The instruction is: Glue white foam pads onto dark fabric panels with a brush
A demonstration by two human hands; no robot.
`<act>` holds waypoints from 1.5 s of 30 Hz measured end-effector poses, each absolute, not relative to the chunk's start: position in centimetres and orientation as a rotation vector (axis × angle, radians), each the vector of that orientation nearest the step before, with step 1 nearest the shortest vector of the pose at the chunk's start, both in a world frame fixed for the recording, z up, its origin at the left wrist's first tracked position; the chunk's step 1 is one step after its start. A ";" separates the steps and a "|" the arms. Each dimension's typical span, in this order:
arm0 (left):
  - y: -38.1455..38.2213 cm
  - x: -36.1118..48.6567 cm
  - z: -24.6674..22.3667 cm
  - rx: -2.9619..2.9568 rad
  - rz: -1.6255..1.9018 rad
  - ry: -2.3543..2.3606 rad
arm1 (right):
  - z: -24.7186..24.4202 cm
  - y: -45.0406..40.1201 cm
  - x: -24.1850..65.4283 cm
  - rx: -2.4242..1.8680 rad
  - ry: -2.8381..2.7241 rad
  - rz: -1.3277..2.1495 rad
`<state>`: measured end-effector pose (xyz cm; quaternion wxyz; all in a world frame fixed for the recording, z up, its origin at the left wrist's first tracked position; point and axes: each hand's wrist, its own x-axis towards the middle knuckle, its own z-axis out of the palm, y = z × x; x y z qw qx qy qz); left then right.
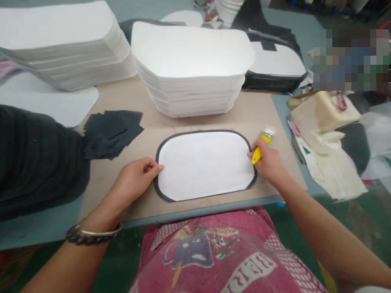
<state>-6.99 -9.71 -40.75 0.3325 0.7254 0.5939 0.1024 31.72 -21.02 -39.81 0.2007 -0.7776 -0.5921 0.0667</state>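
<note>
A white sheet with rounded corners (204, 167) lies flat before me on a slightly larger black piece (167, 198), whose rim shows around most of it. At the left edge, my left hand (139, 177) pinches the white sheet between thumb and fingers. My right hand (266, 160) grips a paintbrush (257, 154) with a yellow handle, bristles pointing away from me. Its fingertips also touch the sheet's right edge.
Behind the sheet stands a tall stack of white sheets (195, 53), with another stack (67, 40) to its left. Black squares (113, 134) lie beside a large black pile (36, 162). Toward the right are a black-and-white stack (275, 63) and a cream container (325, 112).
</note>
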 end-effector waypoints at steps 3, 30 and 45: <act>-9.8 -6.8 -40.6 1.892 0.229 1.582 | -39.9 -21.0 31.8 -2.131 -1.658 0.204; -13.5 2.4 -41.5 2.808 0.163 1.298 | -39.9 -16.6 20.0 -1.996 -1.968 0.058; -13.8 2.4 -40.9 2.818 0.116 1.329 | -35.9 -17.7 26.2 -1.892 -1.843 0.344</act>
